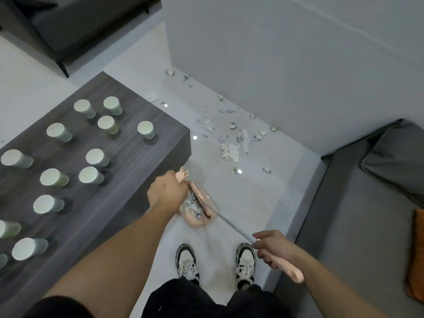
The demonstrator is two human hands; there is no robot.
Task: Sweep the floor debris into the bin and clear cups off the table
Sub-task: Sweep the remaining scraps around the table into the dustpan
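My left hand grips the pink handle top of a pink dustpan that rests on the white tile floor and holds scraps of paper. My right hand holds the pink grip of a broom; its pale shaft slants down-left and its pink head sits in the dustpan mouth. Torn paper debris lies scattered on the floor ahead, along the grey wall. Several paper cups stand upright on the dark wood table to my left.
A grey sofa with a cushion and an orange cloth lies to the right. A dark cabinet on legs stands at the back left. My two shoes are on the narrow floor strip between table and sofa.
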